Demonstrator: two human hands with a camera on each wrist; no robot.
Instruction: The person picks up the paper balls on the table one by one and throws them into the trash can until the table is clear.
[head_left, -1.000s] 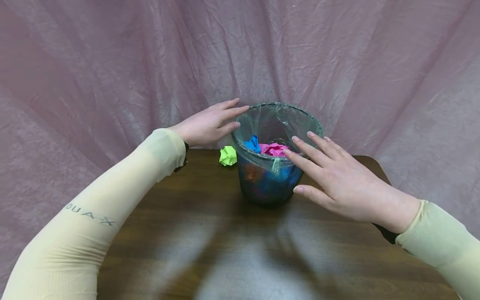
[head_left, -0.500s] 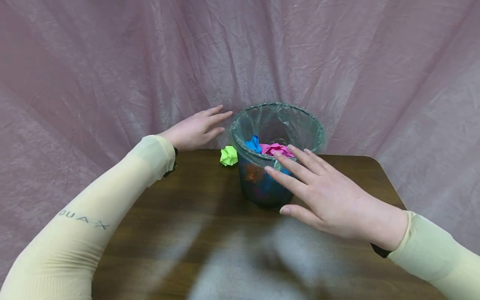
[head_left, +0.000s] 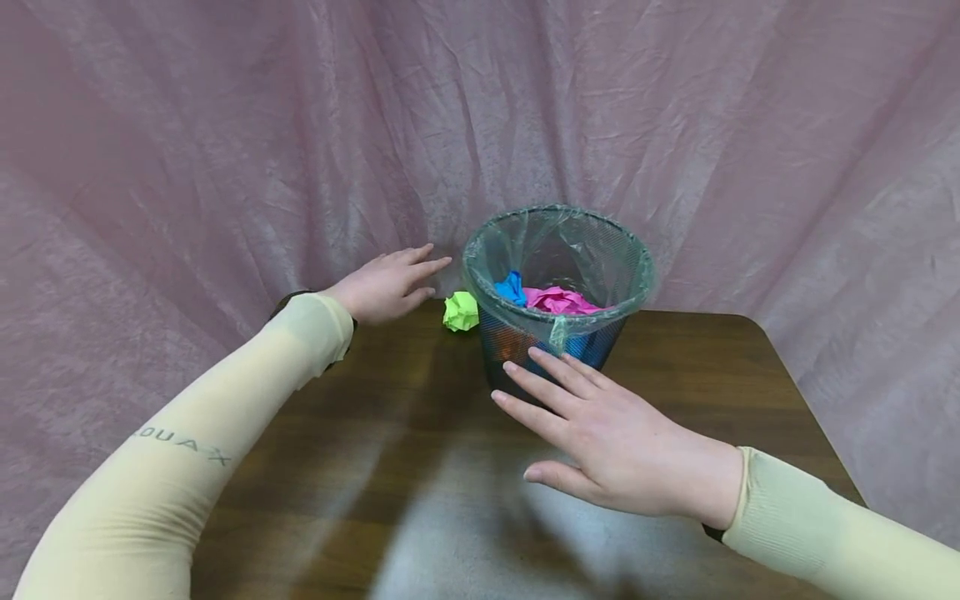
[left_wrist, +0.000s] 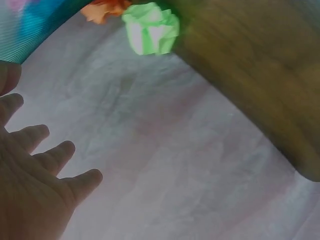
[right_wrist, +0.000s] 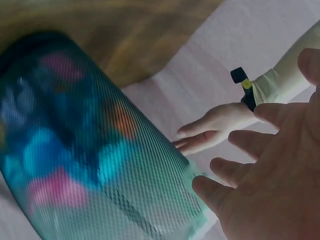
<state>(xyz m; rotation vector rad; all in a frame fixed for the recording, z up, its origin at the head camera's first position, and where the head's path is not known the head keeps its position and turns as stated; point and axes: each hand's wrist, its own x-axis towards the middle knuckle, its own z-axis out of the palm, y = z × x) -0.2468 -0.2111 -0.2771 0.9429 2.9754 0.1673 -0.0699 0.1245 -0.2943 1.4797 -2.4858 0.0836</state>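
Observation:
A dark mesh wastebasket (head_left: 558,333) lined with a clear plastic bag stands upright on the table, with blue crumpled paper (head_left: 511,288) and pink crumpled paper (head_left: 558,301) inside. To its left lies a lime-green paper ball (head_left: 461,311). My left hand (head_left: 386,285) hovers beyond and left of that ball, fingers straight, holding nothing. In front of the basket's near right side is my right hand (head_left: 622,446), fingers spread and holding nothing; in the head view it covers part of the basket's base. The left wrist view shows orange crumpled paper (left_wrist: 106,9) beside the green ball.
The brown wooden table (head_left: 720,383) has a rounded far right corner. A pinkish curtain (head_left: 675,125) hangs right behind it. Through the mesh in the right wrist view, several coloured papers (right_wrist: 55,190) show.
My right hand has moved left and toward me, from beside the basket's rim to in front of it. My left hand has drawn left and lower, away from the rim. The papers have stayed put.

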